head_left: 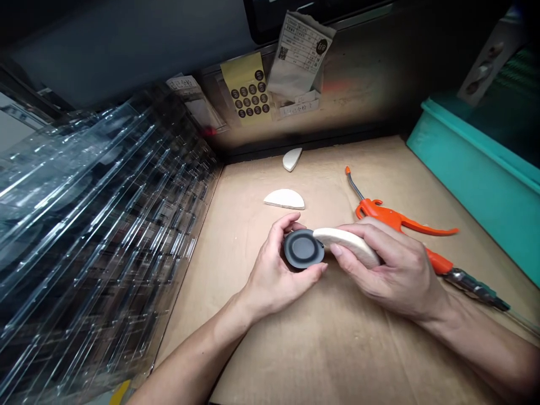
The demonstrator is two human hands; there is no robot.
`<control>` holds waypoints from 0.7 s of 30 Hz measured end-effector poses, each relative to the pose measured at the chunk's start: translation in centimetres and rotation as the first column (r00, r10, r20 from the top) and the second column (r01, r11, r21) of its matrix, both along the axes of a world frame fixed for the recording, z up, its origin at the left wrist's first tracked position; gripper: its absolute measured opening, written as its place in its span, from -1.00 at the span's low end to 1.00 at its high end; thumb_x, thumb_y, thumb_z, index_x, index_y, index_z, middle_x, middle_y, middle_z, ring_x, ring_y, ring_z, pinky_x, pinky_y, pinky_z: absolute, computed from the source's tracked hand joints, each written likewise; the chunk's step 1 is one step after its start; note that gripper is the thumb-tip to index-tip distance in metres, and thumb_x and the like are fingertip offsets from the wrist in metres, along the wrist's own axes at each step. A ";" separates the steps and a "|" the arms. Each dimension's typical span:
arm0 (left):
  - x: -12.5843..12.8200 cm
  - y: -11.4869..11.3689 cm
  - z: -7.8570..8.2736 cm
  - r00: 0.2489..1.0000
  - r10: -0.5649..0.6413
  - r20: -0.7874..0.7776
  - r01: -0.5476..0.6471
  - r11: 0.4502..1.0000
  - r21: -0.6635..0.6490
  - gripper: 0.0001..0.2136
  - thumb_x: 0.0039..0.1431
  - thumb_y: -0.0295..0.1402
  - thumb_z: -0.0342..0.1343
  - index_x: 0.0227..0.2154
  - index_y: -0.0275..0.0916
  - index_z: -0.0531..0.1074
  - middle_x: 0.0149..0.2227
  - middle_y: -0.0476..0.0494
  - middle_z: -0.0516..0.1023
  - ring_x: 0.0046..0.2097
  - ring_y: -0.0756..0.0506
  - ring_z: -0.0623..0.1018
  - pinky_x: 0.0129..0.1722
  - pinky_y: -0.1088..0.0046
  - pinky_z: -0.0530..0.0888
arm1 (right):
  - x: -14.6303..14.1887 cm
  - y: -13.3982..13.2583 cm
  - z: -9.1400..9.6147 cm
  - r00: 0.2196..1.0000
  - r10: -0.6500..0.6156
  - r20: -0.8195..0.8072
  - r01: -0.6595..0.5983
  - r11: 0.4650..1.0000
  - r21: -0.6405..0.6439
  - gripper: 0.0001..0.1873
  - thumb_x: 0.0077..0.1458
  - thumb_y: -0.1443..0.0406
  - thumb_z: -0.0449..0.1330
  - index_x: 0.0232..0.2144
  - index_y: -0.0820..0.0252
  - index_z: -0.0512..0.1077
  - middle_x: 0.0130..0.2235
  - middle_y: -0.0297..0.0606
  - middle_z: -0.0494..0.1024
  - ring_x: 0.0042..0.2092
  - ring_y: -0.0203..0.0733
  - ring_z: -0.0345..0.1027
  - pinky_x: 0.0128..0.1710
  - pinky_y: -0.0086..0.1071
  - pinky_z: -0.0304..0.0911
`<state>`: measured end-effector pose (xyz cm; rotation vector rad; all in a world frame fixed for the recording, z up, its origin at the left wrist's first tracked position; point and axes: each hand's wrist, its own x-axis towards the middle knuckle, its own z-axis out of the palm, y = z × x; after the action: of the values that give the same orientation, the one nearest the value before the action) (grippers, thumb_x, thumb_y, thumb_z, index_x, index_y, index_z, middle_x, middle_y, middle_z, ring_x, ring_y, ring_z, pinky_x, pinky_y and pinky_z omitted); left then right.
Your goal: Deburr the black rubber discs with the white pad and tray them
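Left grip clenched around a dark round disc, its lower edge hidden under the fingers; right grip grasping a curved white piece, one end buried in the palm, the other touching the disc. Orange air blow gun just beyond the right grip, partly hidden; clear plastic trays left of the left grip, cut off by the frame.

Looking forward and down from head height, facing the back wall, hanging close above the cardboard, framing the left hand and right hand at lower centre, forearms entering from the bottom edge.
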<state>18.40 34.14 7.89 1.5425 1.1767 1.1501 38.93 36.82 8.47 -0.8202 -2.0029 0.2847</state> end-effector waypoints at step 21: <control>0.8 0.2 2.1 0.715 0.274 0.643 0.171 0.823 -0.541 -0.40 0.22 0.12 0.22 -0.03 -0.42 0.49 -0.22 -0.24 0.60 -0.29 -0.06 0.62 -0.31 0.48 0.56 | -0.2 -0.5 0.3 0.995 0.058 -0.082 -0.064 0.996 -0.066 -0.85 0.31 0.39 0.23 -0.08 0.29 0.51 -0.24 -0.29 0.55 -0.26 -0.31 0.42 -0.27 -0.39 0.30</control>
<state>19.23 34.38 9.97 0.5036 0.8981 1.1260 38.74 36.29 8.72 -0.7790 -1.9548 0.4171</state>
